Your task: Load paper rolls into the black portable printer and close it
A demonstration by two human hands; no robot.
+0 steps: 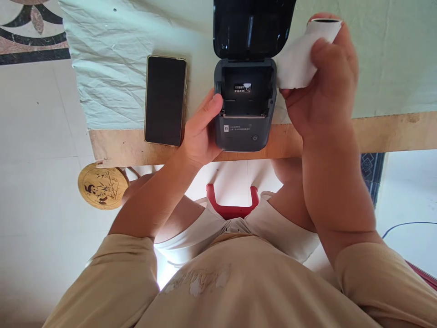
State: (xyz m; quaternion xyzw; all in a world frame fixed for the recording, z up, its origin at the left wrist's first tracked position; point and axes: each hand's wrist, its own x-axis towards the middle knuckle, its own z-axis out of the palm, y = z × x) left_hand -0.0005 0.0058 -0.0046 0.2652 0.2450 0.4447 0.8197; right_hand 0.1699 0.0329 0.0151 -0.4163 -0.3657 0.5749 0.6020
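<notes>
Left hand [202,132] braced on printer [235,141], right hand [327,86] gripping roll [297,66]

Printer: found at the front edge of the tabletop [392,133], close in front of the person, its button and printed markings on the near side. Lid [252,29] stands swung back on the far side, leaving the well [239,104] exposed from above; a small label [242,88] shows inside.

Left hand: closed on the printer's left side, thumb over the upper rim, fingers largely hidden by the body. The hold appears intended to steady the printer; whether any weight is carried cannot be determined.

Right hand: clamped around the white roll, thumb across the near face, fingers behind. The roll is just to the right of the printer, one dark open end facing away from the person. Gripping it across the body seems to keep the wrap from loosening. Contact between roll and printer cannot be confirmed.

Phone [165,100]: flat, screen dark, left of the printer and apart from it, presumably laid there to stay within reach. Its lower end lies over the bare wood, the remainder over the green cloth [112,82].
</notes>
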